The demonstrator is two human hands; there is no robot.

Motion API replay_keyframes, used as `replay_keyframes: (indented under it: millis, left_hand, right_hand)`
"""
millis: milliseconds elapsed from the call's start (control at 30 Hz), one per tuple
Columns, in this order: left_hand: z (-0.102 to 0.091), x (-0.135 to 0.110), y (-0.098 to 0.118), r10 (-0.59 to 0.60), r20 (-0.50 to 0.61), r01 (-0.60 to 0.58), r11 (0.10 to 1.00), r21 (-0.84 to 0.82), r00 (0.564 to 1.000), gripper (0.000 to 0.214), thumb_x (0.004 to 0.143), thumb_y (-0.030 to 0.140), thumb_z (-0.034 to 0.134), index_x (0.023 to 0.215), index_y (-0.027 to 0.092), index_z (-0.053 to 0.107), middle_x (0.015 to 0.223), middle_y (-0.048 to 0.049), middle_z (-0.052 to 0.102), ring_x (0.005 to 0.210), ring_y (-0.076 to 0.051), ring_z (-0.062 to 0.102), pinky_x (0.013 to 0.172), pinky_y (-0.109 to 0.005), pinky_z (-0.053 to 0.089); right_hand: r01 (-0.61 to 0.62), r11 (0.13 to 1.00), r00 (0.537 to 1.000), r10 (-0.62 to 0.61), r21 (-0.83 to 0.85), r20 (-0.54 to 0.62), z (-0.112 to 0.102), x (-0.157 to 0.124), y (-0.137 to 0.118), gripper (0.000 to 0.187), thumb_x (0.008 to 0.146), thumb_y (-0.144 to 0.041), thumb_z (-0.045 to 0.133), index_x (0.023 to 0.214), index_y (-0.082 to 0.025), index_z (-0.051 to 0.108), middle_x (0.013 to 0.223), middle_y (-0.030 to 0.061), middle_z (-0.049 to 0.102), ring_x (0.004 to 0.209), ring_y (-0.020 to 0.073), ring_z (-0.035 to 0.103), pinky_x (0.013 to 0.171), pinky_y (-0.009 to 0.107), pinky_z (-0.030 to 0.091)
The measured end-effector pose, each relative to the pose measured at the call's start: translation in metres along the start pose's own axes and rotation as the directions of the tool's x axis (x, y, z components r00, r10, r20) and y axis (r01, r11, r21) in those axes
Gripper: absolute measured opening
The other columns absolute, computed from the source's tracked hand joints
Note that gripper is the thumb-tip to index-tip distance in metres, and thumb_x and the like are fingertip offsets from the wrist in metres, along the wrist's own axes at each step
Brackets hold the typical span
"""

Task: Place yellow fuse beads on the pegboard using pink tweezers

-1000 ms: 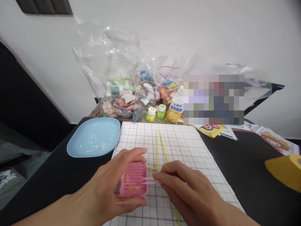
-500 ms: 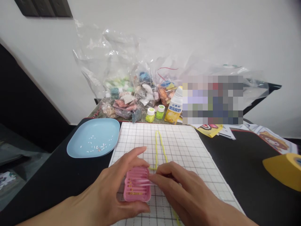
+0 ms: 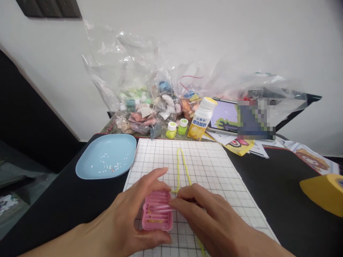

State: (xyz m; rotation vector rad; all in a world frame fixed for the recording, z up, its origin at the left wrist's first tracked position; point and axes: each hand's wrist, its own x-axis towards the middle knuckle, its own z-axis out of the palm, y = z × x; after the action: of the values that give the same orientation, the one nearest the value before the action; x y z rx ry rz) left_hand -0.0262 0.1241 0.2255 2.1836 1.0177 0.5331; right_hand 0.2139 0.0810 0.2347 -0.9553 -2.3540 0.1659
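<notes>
My left hand [image 3: 134, 205] holds a small pink ridged bead tray [image 3: 157, 225] by its edges, thumb at the near side and fingers at the far side. Small yellow beads lie in its grooves, most of them in a row near the front. Pinched in my right hand [image 3: 206, 214] are pale, thin tweezers [image 3: 163, 208], their tips reaching over the tray's grooves. Whether the tips grip a bead is too small to tell. Beneath both hands is a white grid-lined board [image 3: 214, 167], with a yellow outline of beads [image 3: 178, 166] on it, partly hidden by my right hand.
A blue plate [image 3: 91, 153] with scattered white beads stands at the left. Behind the board are two bead jars [image 3: 183, 126], a yogurt bottle [image 3: 199, 121], bagged beads [image 3: 142, 117] and a tablet [image 3: 223, 112]. A yellow object [image 3: 321, 194] sits at the right.
Fewer yellow beads show at the left ends of the tray's grooves. The tray and my left hand have shifted slightly right. My right hand keeps the tweezers over the tray.
</notes>
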Motion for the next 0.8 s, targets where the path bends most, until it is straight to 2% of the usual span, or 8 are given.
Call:
replay_keyframes:
  millis: [100,200,333,433,533,633,800]
  left_hand:
    - [-0.001,0.001,0.001,-0.013,0.015,0.014,0.999,-0.04,1.0,0.095,0.073,0.038,0.082,0.146,0.051,0.022,0.132,0.0015,0.06,0.114,-0.027,0.063,0.093,-0.043,0.055]
    - [-0.004,0.003,0.004,0.041,0.016,-0.04,0.998,-0.045,0.999,0.087,0.079,0.028,0.075,0.145,0.051,0.023,0.128,0.0014,0.061,0.112,-0.026,0.063,0.093,-0.044,0.054]
    - [-0.008,0.007,0.009,0.177,-0.017,-0.177,0.984,0.026,0.984,0.076,0.083,0.015,0.061,0.143,0.046,0.027,0.123,0.0004,0.061,0.109,-0.023,0.062,0.093,-0.04,0.053]
    - [-0.011,0.008,0.01,0.189,-0.036,-0.185,0.978,0.099,0.981,0.071,0.085,0.017,0.058,0.143,0.042,0.027,0.122,-0.0003,0.06,0.11,-0.024,0.061,0.095,-0.042,0.052]
    - [-0.013,0.008,0.011,0.179,0.004,-0.176,0.964,0.202,0.984,0.067,0.088,0.019,0.056,0.144,0.04,0.025,0.127,-0.0014,0.058,0.115,-0.025,0.058,0.098,-0.045,0.051]
    - [-0.016,0.008,0.012,0.179,0.04,-0.183,0.939,0.29,0.983,0.065,0.087,0.017,0.056,0.142,0.038,0.028,0.126,-0.0009,0.058,0.115,-0.024,0.058,0.096,-0.042,0.053]
    - [-0.022,0.01,0.013,0.291,0.035,-0.285,0.896,0.34,0.956,0.058,0.083,0.01,0.054,0.133,0.033,0.038,0.125,-0.0005,0.057,0.114,-0.023,0.056,0.094,-0.035,0.053]
  right_hand:
    - [0.004,1.0,1.0,-0.004,-0.002,-0.014,0.0,-0.001,0.0,0.033,0.102,-0.017,0.027,0.124,-0.017,0.051,0.1,0.0056,0.064,0.088,0.012,0.063,0.075,0.021,0.054]
    - [0.005,0.999,0.999,-0.007,-0.048,-0.036,0.0,-0.002,0.0,0.031,0.101,-0.014,0.031,0.124,-0.017,0.051,0.102,0.0051,0.064,0.092,0.0111,0.063,0.077,0.02,0.053]
    - [-0.022,0.993,0.992,0.007,-0.117,-0.126,0.001,-0.005,0.001,0.03,0.098,-0.008,0.035,0.12,-0.016,0.052,0.101,0.0051,0.065,0.092,0.0106,0.064,0.075,0.019,0.053]
    - [-0.04,0.99,0.984,0.015,-0.135,-0.175,0.004,-0.008,0.004,0.028,0.097,-0.007,0.037,0.117,-0.017,0.053,0.099,0.0056,0.065,0.087,0.0114,0.065,0.067,0.02,0.054]
    - [-0.054,0.99,0.981,0.029,-0.128,-0.193,0.006,-0.01,0.008,0.026,0.096,-0.007,0.04,0.116,-0.017,0.053,0.095,0.0057,0.064,0.08,0.0128,0.064,0.061,0.023,0.053]
    - [-0.062,0.991,0.973,0.034,-0.12,-0.227,0.008,-0.011,0.011,0.022,0.095,-0.008,0.045,0.113,-0.015,0.055,0.09,0.0054,0.063,0.073,0.0131,0.062,0.055,0.024,0.052]
    - [-0.075,0.991,0.971,0.048,-0.111,-0.234,0.008,-0.007,0.012,0.014,0.095,-0.011,0.048,0.105,-0.015,0.056,0.085,0.0044,0.062,0.069,0.0129,0.06,0.052,0.024,0.05]
